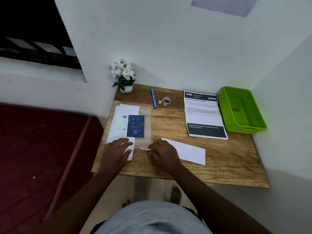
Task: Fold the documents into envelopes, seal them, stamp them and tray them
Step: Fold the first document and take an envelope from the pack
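Observation:
A clear plastic sleeve [146, 122] lies on the left of the wooden table [219, 166], holding white documents [121, 115] and a dark blue booklet [136, 126]. My left hand [116, 149] rests flat on the near end of the white papers. My right hand [163, 152] pinches the sleeve's near edge. A white envelope [189, 152] lies just right of my right hand, partly under it. A roll of stamps or tape [166, 101] sits at the back. The green tray [241, 110] stands at the far right, nothing in it.
A printed sheet [204, 114] with black bands lies left of the tray. A blue pen [153, 97] and a small pot of white flowers [124, 76] stand at the back by the wall. A dark red mattress [42, 149] borders the table's left side.

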